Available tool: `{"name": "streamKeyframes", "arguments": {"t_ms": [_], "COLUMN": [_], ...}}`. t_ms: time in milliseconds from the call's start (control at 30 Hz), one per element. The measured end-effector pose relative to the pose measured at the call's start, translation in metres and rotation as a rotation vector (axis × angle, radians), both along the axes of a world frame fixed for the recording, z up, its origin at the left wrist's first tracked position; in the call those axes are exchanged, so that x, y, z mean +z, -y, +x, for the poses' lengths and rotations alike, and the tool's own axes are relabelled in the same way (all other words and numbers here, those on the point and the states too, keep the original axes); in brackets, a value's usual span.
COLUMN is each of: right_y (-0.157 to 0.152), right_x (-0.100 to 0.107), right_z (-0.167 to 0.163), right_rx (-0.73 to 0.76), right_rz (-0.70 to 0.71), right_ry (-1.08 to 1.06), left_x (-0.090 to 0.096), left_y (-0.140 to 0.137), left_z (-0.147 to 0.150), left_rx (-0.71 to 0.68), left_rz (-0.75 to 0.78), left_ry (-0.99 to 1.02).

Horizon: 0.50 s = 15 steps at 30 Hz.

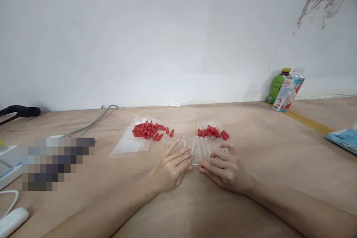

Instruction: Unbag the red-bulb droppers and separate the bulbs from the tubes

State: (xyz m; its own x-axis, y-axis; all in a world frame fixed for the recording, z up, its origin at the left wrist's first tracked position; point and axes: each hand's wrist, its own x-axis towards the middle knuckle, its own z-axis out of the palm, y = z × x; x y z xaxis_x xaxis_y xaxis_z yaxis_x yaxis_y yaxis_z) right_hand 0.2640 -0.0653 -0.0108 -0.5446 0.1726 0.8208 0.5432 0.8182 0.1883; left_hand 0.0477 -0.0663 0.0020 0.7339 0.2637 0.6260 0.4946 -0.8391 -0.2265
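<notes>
A clear glass dropper tube [195, 164] lies level between my two hands at the near side of a row of similar tubes [201, 148]. My left hand [173, 167] pinches the tube's left part. In the fingers of my right hand [225, 166] is a red rubber bulb [202, 167], mostly covered, at the tube's right end. How far the bulb sits over the tube is hidden. Beyond the row lie several droppers with red bulbs [211, 131], their glass tips pointing away. Loose red bulbs [144, 130] are heaped at the left on a clear plastic bag [124, 148].
A green bottle [275, 88] and a printed carton [287, 95] stand against the wall at the right. A blue packet [343, 139] lies at the right edge. To the left are a white power strip [11, 163], a grey cable [89, 123] and a white mouse [13, 221].
</notes>
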Motion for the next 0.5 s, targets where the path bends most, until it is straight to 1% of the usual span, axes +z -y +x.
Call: {"name": "streamKeyframes", "arguments": {"t_ms": [233,333,400,467,500], "right_y": [0.002,-0.001,-0.007,-0.017,-0.022], "right_x": [0.000,0.000,0.001,0.001,0.002], "right_z": [0.005,0.014,0.025,0.039,0.046], "right_rx": [-0.023,-0.035,-0.048,-0.080,-0.121], "right_rz": [0.074,0.079,0.005,-0.158,-0.261], "right_ry": [0.029,0.031,0.004,-0.077,-0.145], "left_x": [-0.001,-0.001,-0.001,-0.001,-0.001], "left_y": [0.001,-0.001,-0.006,-0.012,-0.014], "left_z": [-0.002,-0.009,-0.018,-0.027,-0.032], "left_rx": [-0.019,-0.005,0.059,0.168,0.223], "left_rz": [0.003,-0.001,-0.012,-0.046,-0.064], "left_ry": [0.030,0.043,0.114,0.219,0.263]}}
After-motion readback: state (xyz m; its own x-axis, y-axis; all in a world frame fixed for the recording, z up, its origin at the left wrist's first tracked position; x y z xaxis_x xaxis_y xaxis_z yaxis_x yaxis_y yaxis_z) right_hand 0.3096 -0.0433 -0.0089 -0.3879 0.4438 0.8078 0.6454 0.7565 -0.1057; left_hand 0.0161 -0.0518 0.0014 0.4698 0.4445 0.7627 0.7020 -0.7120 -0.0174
